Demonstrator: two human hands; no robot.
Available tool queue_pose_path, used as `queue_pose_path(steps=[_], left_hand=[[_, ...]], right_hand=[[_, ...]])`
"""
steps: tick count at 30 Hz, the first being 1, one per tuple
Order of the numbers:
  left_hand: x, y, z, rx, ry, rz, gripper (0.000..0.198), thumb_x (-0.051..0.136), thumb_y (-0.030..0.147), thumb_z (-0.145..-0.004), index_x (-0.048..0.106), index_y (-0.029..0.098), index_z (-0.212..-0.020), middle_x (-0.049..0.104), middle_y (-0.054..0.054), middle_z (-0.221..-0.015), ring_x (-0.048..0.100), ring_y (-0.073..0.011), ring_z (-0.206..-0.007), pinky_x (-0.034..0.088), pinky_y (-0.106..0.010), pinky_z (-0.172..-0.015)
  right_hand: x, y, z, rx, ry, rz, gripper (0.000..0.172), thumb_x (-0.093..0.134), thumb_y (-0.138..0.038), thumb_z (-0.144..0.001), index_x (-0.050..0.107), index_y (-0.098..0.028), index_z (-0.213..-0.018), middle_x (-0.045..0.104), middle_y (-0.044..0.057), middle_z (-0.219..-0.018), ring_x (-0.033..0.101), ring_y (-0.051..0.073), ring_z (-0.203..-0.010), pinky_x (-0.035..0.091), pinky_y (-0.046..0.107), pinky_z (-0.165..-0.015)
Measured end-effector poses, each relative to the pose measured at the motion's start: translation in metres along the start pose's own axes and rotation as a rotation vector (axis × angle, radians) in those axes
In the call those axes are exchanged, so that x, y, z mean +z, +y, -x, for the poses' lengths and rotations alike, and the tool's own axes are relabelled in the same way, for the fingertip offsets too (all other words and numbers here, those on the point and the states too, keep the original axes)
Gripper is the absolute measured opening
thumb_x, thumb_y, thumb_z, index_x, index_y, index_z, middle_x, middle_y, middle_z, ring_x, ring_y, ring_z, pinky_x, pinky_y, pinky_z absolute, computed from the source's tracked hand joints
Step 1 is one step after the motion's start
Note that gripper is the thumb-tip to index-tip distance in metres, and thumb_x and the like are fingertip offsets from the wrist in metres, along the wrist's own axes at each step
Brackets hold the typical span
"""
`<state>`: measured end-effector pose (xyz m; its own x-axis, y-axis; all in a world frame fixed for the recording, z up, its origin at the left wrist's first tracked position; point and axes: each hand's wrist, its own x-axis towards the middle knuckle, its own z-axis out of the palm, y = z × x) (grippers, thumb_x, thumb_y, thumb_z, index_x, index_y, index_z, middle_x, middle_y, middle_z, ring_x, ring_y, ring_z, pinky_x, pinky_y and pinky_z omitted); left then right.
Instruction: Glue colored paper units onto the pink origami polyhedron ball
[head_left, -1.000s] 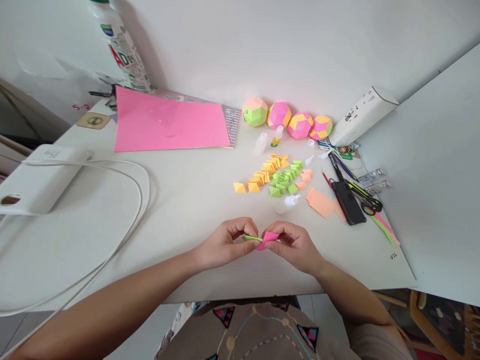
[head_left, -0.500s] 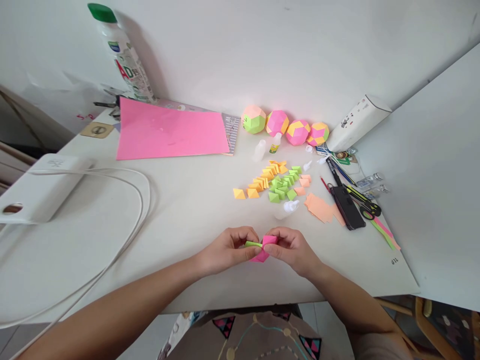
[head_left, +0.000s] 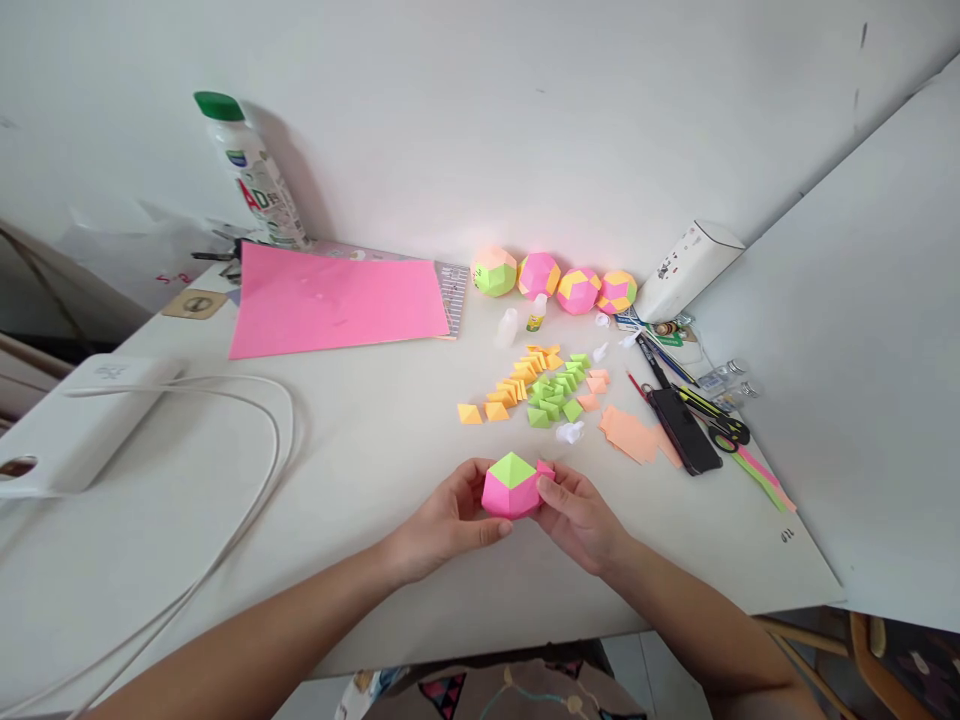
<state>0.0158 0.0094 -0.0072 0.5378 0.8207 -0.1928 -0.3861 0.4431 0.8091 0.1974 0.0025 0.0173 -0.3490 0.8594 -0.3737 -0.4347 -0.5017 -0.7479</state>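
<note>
Between my hands, above the front of the table, is a partly formed paper ball [head_left: 511, 490] of pink folded pieces with a green diamond face on top. My left hand [head_left: 454, 515] holds its left side, thumb along the lower edge. My right hand [head_left: 581, 510] pinches its right side, where a small pink flap sticks up. Just beyond lie several green folded paper pieces [head_left: 551, 395], orange folded pieces [head_left: 510, 385] and a few peach ones [head_left: 598, 380]. A white-tipped glue bottle [head_left: 570, 432] lies behind the ball.
Finished paper balls [head_left: 540, 276] line the wall. Pink paper sheets [head_left: 337, 305] lie at the back left, near a tall bottle [head_left: 259, 180]. A white power strip [head_left: 90, 420] and its cable are on the left. Peach paper [head_left: 630, 433], a black phone [head_left: 684, 430] and scissors [head_left: 724, 425] are on the right.
The paper piece has been turned, so its green face and pink sides now show toward me. Both hands have opened out around it. The camera view has tilted up slightly.
</note>
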Motion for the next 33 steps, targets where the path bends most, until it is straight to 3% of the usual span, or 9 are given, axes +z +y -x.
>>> queue_pose_path(steps=[3, 6, 11, 13, 17, 20, 25, 29, 33], left_hand=[[0.0, 0.005, 0.0, -0.027, 0.043, 0.051, 0.034, 0.079, 0.021, -0.066, 0.056, 0.018, -0.091, 0.063, -0.002, -0.085, 0.058, -0.014, -0.076, 0.044, -0.027, -0.07], [0.0, 0.008, 0.0, -0.035, 0.068, 0.105, 0.04, 0.08, 0.021, -0.065, 0.057, 0.018, -0.098, 0.066, -0.004, -0.087, 0.061, -0.0153, -0.076, 0.046, -0.028, -0.07], [0.001, 0.007, 0.002, -0.023, 0.165, 0.128, 0.063, 0.083, 0.024, -0.062, 0.054, 0.022, -0.118, 0.055, -0.011, -0.127, 0.055, -0.0246, -0.112, 0.044, -0.037, -0.092], [0.002, 0.006, 0.002, -0.05, 0.123, 0.13, 0.065, 0.082, 0.027, -0.062, 0.054, 0.022, -0.121, 0.052, -0.012, -0.132, 0.049, -0.0273, -0.121, 0.038, -0.041, -0.1], [0.006, 0.005, 0.001, -0.148, -0.042, 0.115, 0.051, 0.081, 0.026, -0.064, 0.063, 0.019, -0.112, 0.063, -0.011, -0.119, 0.055, -0.0266, -0.114, 0.034, -0.043, -0.104], [0.007, 0.004, 0.001, -0.177, -0.008, 0.121, 0.037, 0.078, 0.027, -0.067, 0.068, 0.016, -0.1, 0.069, -0.01, -0.104, 0.059, -0.026, -0.103, 0.038, -0.041, -0.098], [0.002, 0.003, 0.0, -0.101, 0.013, 0.193, 0.028, 0.077, 0.028, -0.069, 0.069, 0.014, -0.092, 0.069, -0.009, -0.093, 0.06, -0.0224, -0.092, 0.041, -0.036, -0.091], [0.001, 0.0, 0.0, -0.076, -0.015, 0.316, 0.037, 0.078, 0.025, -0.068, 0.066, 0.018, -0.103, 0.066, -0.009, -0.103, 0.057, -0.0203, -0.094, 0.044, -0.033, -0.084], [0.001, 0.0, -0.002, -0.08, 0.028, 0.385, 0.036, 0.079, 0.023, -0.067, 0.068, 0.018, -0.1, 0.065, -0.009, -0.103, 0.055, -0.0203, -0.096, 0.044, -0.033, -0.083]], right_hand=[[-0.002, 0.001, 0.001, -0.005, 0.012, 0.082, 0.025, 0.08, -0.034, -0.066, 0.063, -0.017, -0.072, 0.06, -0.003, -0.069, 0.052, 0.01, -0.068, 0.041, 0.025, -0.071], [-0.003, 0.0, 0.002, -0.015, 0.013, 0.19, 0.028, 0.082, -0.032, -0.063, 0.059, -0.016, -0.067, 0.056, -0.004, -0.066, 0.049, 0.009, -0.064, 0.038, 0.025, -0.067], [-0.002, 0.0, 0.002, -0.063, 0.034, 0.222, 0.034, 0.081, -0.037, -0.063, 0.053, -0.017, -0.062, 0.054, -0.003, -0.068, 0.046, 0.011, -0.066, 0.036, 0.026, -0.067], [-0.001, 0.002, 0.001, -0.114, 0.07, 0.199, 0.034, 0.08, -0.04, -0.064, 0.053, -0.018, -0.064, 0.053, -0.003, -0.067, 0.046, 0.012, -0.067, 0.036, 0.027, -0.068], [0.004, 0.009, -0.002, -0.154, 0.081, 0.142, 0.034, 0.079, -0.041, -0.065, 0.054, -0.019, -0.066, 0.053, -0.002, -0.067, 0.047, 0.013, -0.068, 0.038, 0.028, -0.069], [0.007, 0.012, -0.003, -0.109, 0.063, 0.186, 0.032, 0.081, -0.038, -0.063, 0.056, -0.019, -0.068, 0.056, -0.001, -0.07, 0.048, 0.013, -0.068, 0.04, 0.028, -0.069], [0.01, 0.011, -0.005, -0.131, 0.016, 0.211, 0.026, 0.079, -0.034, -0.066, 0.064, -0.019, -0.08, 0.059, -0.001, -0.074, 0.05, 0.012, -0.071, 0.042, 0.029, -0.073], [0.017, 0.007, -0.009, -0.153, 0.023, 0.193, 0.025, 0.077, -0.037, -0.067, 0.061, -0.019, -0.074, 0.056, -0.001, -0.069, 0.049, 0.012, -0.066, 0.042, 0.028, -0.066], [0.029, 0.006, -0.018, -0.167, 0.055, 0.22, 0.026, 0.075, -0.038, -0.068, 0.063, -0.02, -0.084, 0.06, 0.002, -0.081, 0.053, 0.017, -0.08, 0.043, 0.028, -0.067]])
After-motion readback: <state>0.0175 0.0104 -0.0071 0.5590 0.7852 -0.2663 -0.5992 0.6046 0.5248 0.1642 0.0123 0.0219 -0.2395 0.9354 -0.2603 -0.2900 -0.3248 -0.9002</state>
